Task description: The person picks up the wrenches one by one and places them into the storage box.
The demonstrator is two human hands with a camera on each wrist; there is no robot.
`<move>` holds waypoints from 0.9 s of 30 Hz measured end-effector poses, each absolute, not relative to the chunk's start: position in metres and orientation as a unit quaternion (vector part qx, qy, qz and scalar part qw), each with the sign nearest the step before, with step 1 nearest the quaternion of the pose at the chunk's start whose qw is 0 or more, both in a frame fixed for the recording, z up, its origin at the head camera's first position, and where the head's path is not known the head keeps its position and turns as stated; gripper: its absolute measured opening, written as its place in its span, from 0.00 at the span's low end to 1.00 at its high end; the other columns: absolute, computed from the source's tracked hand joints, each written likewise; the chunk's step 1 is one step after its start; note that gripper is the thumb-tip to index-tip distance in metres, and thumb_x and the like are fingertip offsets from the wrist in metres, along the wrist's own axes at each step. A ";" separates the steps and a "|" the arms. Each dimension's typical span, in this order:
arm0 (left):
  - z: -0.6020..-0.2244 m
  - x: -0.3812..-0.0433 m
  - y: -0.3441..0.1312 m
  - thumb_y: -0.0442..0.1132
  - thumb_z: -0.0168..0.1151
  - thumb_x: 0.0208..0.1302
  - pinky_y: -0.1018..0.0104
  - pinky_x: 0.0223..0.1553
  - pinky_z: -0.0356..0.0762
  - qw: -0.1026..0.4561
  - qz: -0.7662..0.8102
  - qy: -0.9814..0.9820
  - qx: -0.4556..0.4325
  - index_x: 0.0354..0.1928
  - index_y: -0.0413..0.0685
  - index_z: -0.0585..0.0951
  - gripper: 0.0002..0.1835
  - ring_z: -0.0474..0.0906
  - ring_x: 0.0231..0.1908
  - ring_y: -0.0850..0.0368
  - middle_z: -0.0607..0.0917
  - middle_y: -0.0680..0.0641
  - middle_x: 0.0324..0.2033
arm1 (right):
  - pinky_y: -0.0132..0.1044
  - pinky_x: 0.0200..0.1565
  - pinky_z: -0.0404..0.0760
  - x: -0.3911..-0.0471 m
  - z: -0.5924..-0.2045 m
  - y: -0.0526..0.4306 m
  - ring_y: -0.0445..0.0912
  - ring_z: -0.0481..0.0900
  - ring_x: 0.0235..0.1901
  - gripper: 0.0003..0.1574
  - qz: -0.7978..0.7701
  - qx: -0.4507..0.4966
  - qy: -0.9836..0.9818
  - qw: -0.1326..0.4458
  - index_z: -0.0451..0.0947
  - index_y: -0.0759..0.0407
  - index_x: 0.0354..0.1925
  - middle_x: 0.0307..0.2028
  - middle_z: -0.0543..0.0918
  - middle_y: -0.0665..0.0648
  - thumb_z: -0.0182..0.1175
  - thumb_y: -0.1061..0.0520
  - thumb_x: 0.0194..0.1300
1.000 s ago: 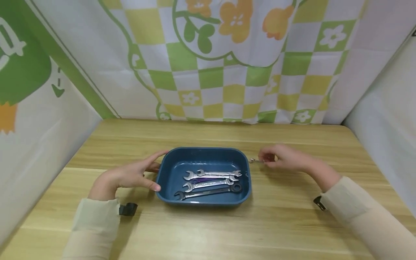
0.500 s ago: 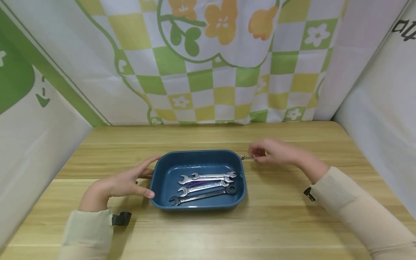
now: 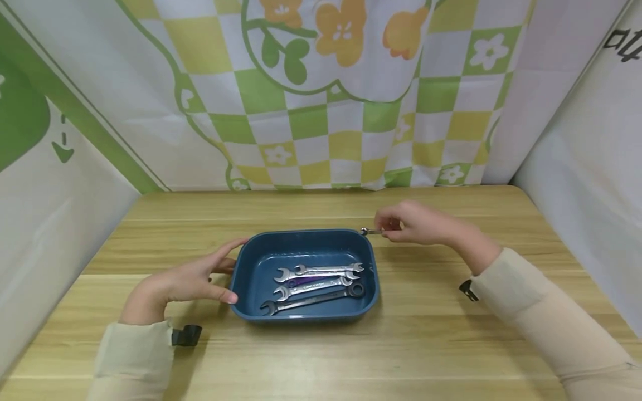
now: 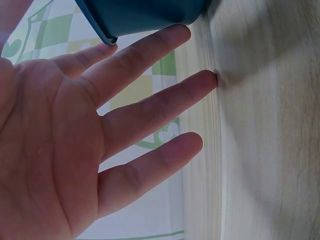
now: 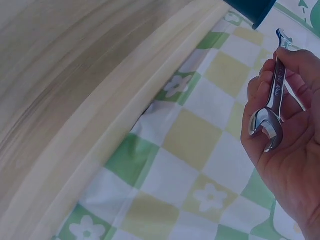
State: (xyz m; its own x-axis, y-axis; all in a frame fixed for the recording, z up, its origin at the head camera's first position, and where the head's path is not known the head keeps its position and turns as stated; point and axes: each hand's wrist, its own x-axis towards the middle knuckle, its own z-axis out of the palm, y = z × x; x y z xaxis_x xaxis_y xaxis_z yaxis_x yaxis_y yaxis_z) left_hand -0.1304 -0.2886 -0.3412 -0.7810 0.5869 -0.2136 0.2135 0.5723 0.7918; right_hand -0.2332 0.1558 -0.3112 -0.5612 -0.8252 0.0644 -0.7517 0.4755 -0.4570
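A blue rectangular tub stands on the wooden table, with several wrenches lying side by side in its right half. Most are silver, one is dark, and a purple one is partly covered. My left hand is at the tub's left end, fingers spread and straight, thumb at the near left rim; in the left wrist view the palm holds nothing. My right hand pinches a small silver wrench between thumb and fingers, its far end right at the tub's back right corner.
The wooden table runs back to a hanging cloth with green and yellow checks and flowers. White walls close in the sides. Each sleeve carries a black strap fitting near the wrist.
My right hand has carried the small wrench left and slightly up to the tub's back right corner. The head view shifted, and the left hand stays at the tub's left end.
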 end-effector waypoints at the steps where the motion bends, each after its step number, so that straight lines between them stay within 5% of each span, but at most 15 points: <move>1: -0.341 -0.130 -0.288 0.41 0.73 0.58 0.20 0.57 0.58 0.234 0.399 0.855 0.234 0.79 0.50 0.39 0.59 0.69 0.65 0.30 0.77 0.33 0.63 | 0.32 0.31 0.76 -0.233 -0.311 0.154 0.38 0.73 0.27 0.07 -0.222 -0.463 0.854 0.082 0.80 0.53 0.36 0.25 0.79 0.46 0.60 0.65 0.65; 27: -0.340 -0.130 -0.288 0.41 0.74 0.57 0.20 0.56 0.59 0.238 0.403 0.854 0.225 0.79 0.50 0.39 0.60 0.67 0.65 0.27 0.75 0.31 0.63 | 0.29 0.36 0.79 -0.221 -0.322 0.058 0.37 0.76 0.30 0.06 -0.241 -0.538 0.804 0.072 0.81 0.61 0.43 0.30 0.82 0.51 0.61 0.62 0.68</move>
State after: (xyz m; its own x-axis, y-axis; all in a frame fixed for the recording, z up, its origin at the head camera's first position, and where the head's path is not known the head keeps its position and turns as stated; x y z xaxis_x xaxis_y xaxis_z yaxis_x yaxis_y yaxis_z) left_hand -0.1296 -0.2882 -0.3405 -0.7848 0.5773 -0.2254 0.1931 0.5734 0.7962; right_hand -0.2206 0.0578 -0.3218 -0.4104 -0.9006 0.1432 -0.8310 0.3046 -0.4655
